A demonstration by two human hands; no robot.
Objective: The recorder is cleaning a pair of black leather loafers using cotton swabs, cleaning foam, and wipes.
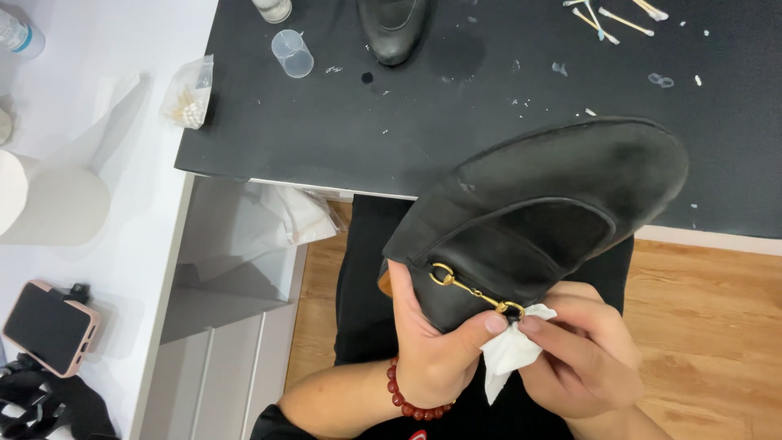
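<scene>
Your left hand (pixel 432 350) clamps the black leather loafer with a gold bit buckle (pixel 538 212), held above your lap past the black tabletop's (pixel 342 122) near edge, heel hidden. Your right hand (pixel 582 350) pinches a crumpled white wipe (pixel 509 350) against the buckle's end.

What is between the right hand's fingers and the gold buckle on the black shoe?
In the head view, a white tissue lies between the right hand and the gold buckle of the black shoe.

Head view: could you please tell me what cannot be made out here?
- Loafer heel and sole: hidden by the left hand and the shoe's own upper.
- Buckle right end: covered by the tissue in the right hand.
- Second shoe: cut off by the top edge.
- Swabs: partly cut off by the top edge.
</scene>
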